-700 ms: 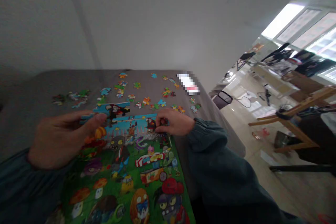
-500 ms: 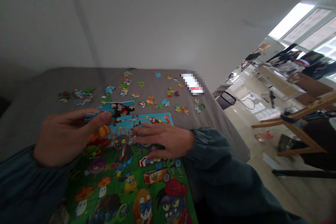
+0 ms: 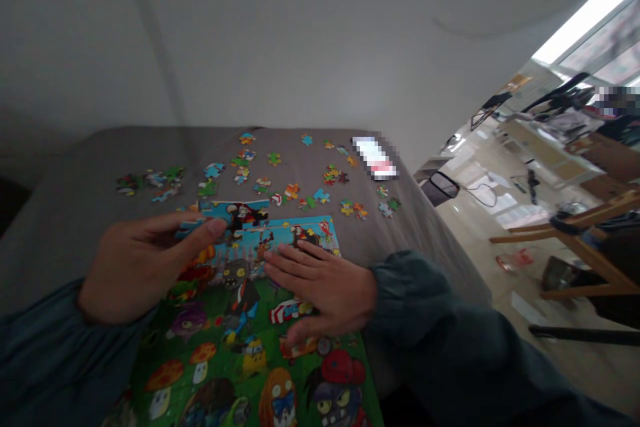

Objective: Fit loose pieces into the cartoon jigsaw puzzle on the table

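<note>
Where the assembled puzzle (image 3: 260, 347) lies closest to the camera, its green lower half with the cartoon plants and zombies is whole and fills the near edge of the grey table (image 3: 75, 213); just above that, the right hand (image 3: 320, 283) now lies flat on the puzzle with its fingers spread and pointing towards the blue sky strip (image 3: 300, 230), palm pressing on the upper right part of the picture, whereas a moment ago the same hand was bunched at that strip, fingertips pinched as if on a single piece; the hand holds nothing now, and I judge that a piece has been seated and is being pressed level, though the piece itself cannot be told apart from its neighbours; to the left of the puzzle's upper edge, the left hand (image 3: 145, 263) has hardly moved, its thumb and fingers closed in a pinch on the end of a joined blue section (image 3: 235, 210) that lies slightly askew, just beyond the puzzle's top border and not locked into it, so the top row looks unfinished; beyond the puzzle, loose pieces (image 3: 280, 177) are scattered across the table, with a small cluster (image 3: 150, 181) off to the far left of it and a blurred-out white card (image 3: 375, 157) near the far right corner, against a plain pale wall.
</note>
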### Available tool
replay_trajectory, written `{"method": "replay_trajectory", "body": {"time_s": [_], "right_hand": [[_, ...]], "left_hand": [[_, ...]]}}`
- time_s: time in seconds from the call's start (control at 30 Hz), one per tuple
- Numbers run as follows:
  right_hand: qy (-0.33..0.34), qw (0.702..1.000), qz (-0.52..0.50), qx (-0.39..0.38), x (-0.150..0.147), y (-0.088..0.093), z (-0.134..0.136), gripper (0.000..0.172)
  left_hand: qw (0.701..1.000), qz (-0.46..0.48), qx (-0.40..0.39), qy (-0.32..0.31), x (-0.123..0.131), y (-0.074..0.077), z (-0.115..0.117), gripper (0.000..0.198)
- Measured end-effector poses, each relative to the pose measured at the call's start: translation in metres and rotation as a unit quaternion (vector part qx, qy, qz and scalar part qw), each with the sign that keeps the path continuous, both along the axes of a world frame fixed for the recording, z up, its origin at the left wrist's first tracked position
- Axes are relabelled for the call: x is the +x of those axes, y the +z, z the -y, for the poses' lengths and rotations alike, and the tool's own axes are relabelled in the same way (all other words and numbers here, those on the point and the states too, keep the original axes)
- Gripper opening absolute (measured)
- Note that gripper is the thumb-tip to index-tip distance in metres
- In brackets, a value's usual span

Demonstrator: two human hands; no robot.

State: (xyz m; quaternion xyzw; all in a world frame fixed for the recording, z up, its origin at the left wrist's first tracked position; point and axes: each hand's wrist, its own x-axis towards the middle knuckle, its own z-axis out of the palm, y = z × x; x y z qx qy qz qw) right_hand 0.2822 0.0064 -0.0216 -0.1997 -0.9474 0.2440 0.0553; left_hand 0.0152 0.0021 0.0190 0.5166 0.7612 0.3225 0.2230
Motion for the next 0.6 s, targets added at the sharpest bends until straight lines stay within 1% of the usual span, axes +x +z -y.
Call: {"method": "replay_trajectory", "body": {"time_s": [0.03, 0.07, 0.1, 0.13, 0.17, 0.23, 0.3, 0.37, 0.5, 0.6], "right_hand": [[-0.016, 0.999, -0.028, -0.019, 0.002, 0.004, -0.007, 0.093], [-0.048, 0.996, -0.063, -0.04, 0.005, 0.008, -0.015, 0.087], [-0.089, 0.988, -0.109, -0.062, 0.008, 0.012, -0.024, 0.078], [-0.127, 0.975, -0.158, -0.086, 0.012, 0.014, -0.032, 0.068], [-0.159, 0.96, -0.2, -0.117, 0.014, 0.015, -0.039, 0.062], [-0.191, 0.932, -0.252, -0.179, 0.017, 0.012, -0.048, 0.058], [-0.197, 0.916, -0.272, -0.221, 0.016, 0.005, -0.052, 0.056], [-0.198, 0.91, -0.277, -0.237, 0.014, 0.0, -0.052, 0.047], [-0.218, 0.92, -0.248, -0.213, 0.011, 0.0, -0.051, 0.025], [-0.221, 0.925, -0.233, -0.203, 0.012, 0.003, -0.054, 0.016]], "left_hand": [[1.0, 0.004, -0.004, -0.03, 0.001, -0.001, 0.0, 0.042], [0.998, 0.006, -0.009, -0.062, 0.002, -0.002, -0.001, 0.041], [0.996, 0.007, -0.011, -0.087, 0.004, -0.003, -0.002, 0.041], [0.994, 0.007, -0.014, -0.109, 0.007, -0.005, -0.002, 0.042], [0.991, 0.007, -0.018, -0.129, 0.011, -0.006, -0.003, 0.042], [0.985, 0.015, -0.019, -0.17, 0.021, -0.009, -0.005, 0.04], [0.977, 0.028, -0.015, -0.21, 0.032, -0.012, -0.006, 0.039], [0.97, 0.036, -0.01, -0.239, 0.043, -0.015, -0.008, 0.04], [0.965, 0.04, 0.014, -0.26, 0.057, -0.023, -0.01, 0.041], [0.961, 0.035, 0.044, -0.272, 0.062, -0.029, -0.012, 0.041]]}}
